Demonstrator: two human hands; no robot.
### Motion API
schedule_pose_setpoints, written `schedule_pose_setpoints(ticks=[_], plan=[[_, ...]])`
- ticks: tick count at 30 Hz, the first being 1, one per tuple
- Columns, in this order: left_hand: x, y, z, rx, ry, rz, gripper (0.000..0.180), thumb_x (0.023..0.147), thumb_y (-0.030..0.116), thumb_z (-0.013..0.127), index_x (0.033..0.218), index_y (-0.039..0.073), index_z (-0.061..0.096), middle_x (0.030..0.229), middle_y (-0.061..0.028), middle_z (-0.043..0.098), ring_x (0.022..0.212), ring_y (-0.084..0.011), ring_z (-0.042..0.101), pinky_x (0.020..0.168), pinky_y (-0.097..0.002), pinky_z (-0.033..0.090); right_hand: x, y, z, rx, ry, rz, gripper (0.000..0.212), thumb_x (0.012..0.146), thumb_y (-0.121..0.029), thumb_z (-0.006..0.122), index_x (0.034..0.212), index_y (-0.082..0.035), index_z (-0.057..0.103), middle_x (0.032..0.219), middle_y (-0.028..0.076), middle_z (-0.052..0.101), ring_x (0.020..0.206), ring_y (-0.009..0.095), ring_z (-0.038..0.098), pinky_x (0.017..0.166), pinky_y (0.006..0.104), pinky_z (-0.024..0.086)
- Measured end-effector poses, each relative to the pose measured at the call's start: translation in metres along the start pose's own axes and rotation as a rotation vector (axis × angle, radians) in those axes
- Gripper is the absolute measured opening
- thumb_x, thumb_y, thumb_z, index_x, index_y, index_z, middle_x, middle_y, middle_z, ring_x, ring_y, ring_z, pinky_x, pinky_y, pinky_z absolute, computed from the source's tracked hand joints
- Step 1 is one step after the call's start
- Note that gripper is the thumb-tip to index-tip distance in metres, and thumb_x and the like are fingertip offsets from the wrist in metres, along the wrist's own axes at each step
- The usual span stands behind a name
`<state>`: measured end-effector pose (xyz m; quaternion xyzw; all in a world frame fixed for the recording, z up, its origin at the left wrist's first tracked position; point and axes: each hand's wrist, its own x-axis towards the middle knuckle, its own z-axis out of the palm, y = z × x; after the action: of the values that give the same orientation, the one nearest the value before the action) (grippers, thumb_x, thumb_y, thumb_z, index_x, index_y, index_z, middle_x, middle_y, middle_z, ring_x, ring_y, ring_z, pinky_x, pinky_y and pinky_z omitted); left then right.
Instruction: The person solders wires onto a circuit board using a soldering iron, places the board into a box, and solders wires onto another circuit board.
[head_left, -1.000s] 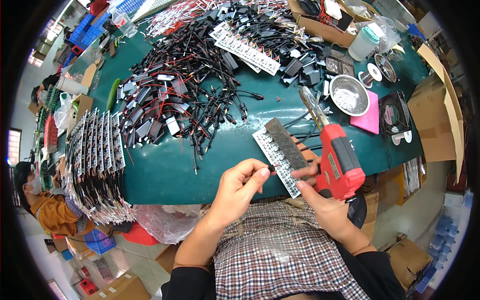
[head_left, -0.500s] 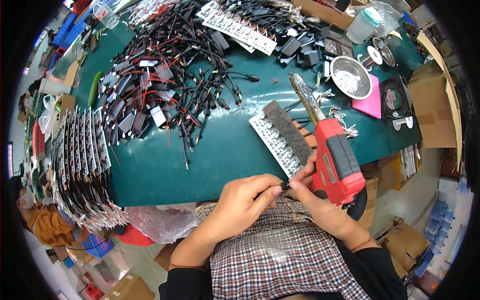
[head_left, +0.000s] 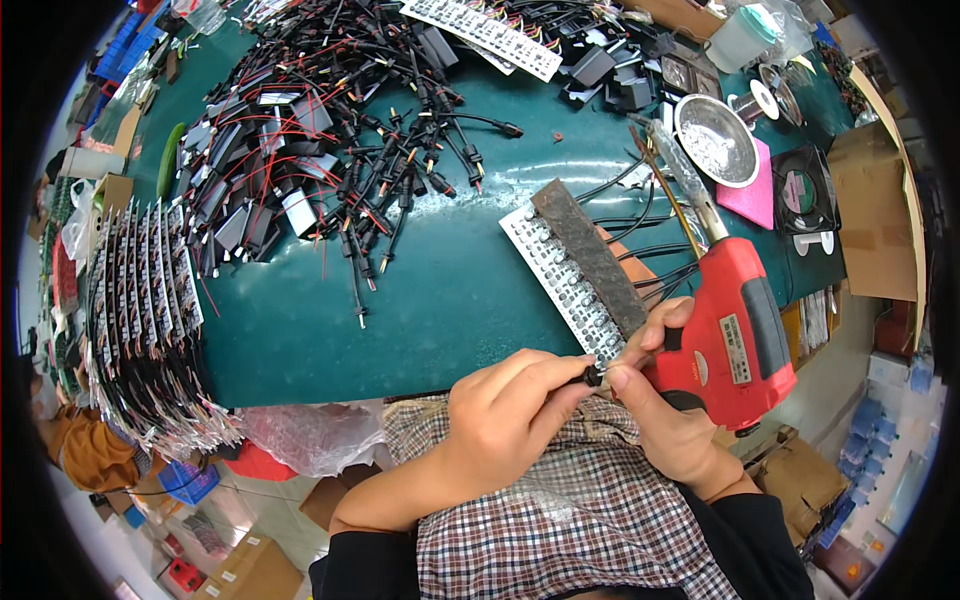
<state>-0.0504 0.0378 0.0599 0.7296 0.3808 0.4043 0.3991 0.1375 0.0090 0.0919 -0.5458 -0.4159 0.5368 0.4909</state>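
My left hand (head_left: 505, 410) is closed, thumb and forefinger pinching a small black cable piece (head_left: 592, 376) just off the table's near edge. My right hand (head_left: 672, 425) is wrapped round a red and black soldering gun (head_left: 718, 340), its metal barrel pointing away from me. The right thumb and fingertips also meet at the black piece; what they grip there is partly hidden. Just beyond my fingertips lies a white circuit board panel (head_left: 552, 278), with a dark, rough bar (head_left: 590, 258) along its right side. Black cables (head_left: 640, 235) run out to the right of the bar.
A heap of black cables and boxes (head_left: 300, 150) covers the back left of the green table (head_left: 300, 350). Stacked board strips with wires (head_left: 145, 300) hang at the left edge. At right are a metal bowl (head_left: 717, 140), a pink pad (head_left: 750, 190) and a black fan (head_left: 805, 195).
Both hands have shifted slightly right, still together at the black piece. The soldering gun has moved right, with its barrel further from the board panel. The view has turned a little.
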Motion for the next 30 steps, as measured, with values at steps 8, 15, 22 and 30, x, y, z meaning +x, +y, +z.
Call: schedule_pose_setpoints(ticks=[8, 15, 22, 30], plan=[[0.002, -0.006, 0.013, -0.220, 0.054, -0.242, 0.013, 0.097, -0.002, 0.070, 0.109, -0.006, 0.072, 0.092, -0.0145, 0.073, 0.067, -0.0157, 0.072, 0.056, -0.0253, 0.057, 0.007, 0.008, -0.003, -0.069, -0.044, -0.045, 0.049, 0.094, 0.013, 0.066, 0.129, -0.006, 0.038, 0.110, 0.007, 0.054, 0.100, 0.013, 0.069, 0.083, 0.0271, 0.059], [0.005, -0.013, 0.017, -0.201, 0.063, -0.302, 0.012, 0.097, -0.002, 0.071, 0.108, -0.007, 0.072, 0.091, -0.0138, 0.073, 0.065, -0.0140, 0.070, 0.054, -0.0247, 0.055, 0.013, 0.010, -0.002, -0.075, -0.051, -0.013, 0.045, 0.096, 0.011, 0.064, 0.129, -0.006, 0.037, 0.107, 0.007, 0.059, 0.098, 0.013, 0.070, 0.085, 0.0277, 0.057], [0.011, -0.022, 0.021, 0.158, 0.186, -0.043, 0.029, 0.083, 0.001, 0.084, 0.111, 0.001, 0.075, 0.072, -0.0063, 0.069, 0.053, -0.0155, 0.063, 0.048, -0.0272, 0.047, 0.014, 0.024, 0.000, -0.093, -0.008, -0.009, 0.046, 0.098, 0.007, 0.067, 0.131, -0.005, 0.037, 0.105, 0.007, 0.063, 0.093, 0.011, 0.068, 0.082, 0.0270, 0.055], [0.013, -0.025, 0.016, 0.211, 0.167, -0.010, 0.026, 0.082, -0.003, 0.083, 0.107, -0.002, 0.074, 0.072, -0.0073, 0.070, 0.051, -0.0107, 0.058, 0.047, -0.0251, 0.044, 0.019, 0.018, 0.015, 0.030, 0.123, 0.087, 0.015, 0.099, -0.002, 0.071, 0.113, -0.001, 0.068, 0.102, 0.002, 0.062, 0.087, 0.008, 0.062, 0.078, 0.0260, 0.052]])
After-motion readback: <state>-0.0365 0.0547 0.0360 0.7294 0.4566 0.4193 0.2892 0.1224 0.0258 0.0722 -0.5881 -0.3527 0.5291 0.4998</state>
